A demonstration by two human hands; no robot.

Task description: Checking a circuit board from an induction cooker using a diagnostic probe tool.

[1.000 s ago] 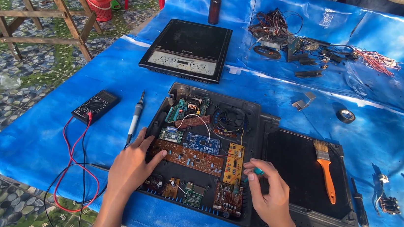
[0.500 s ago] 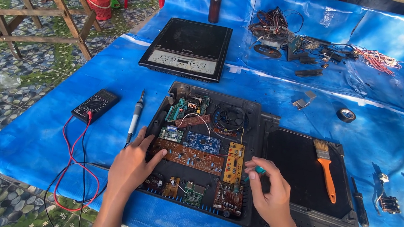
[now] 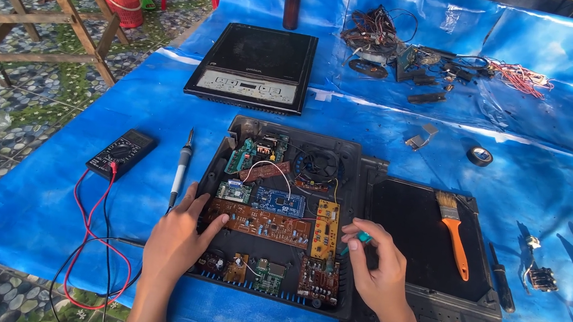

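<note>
Hands at lower centre of frame. Left hand [image 3: 177,238] lies flat, fingers spread, on the opened cooker [image 3: 281,216] (circuit boards exposed). Right hand [image 3: 378,268] pinches a small teal screwdriver [image 3: 361,238] beside the yellow board [image 3: 325,229].

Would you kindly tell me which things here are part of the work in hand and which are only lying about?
In hand:
left hand
right hand
opened cooker base
circuit boards
teal tool

Lying about:
paintbrush
multimeter
soldering iron
closed cooker
tape roll
</note>
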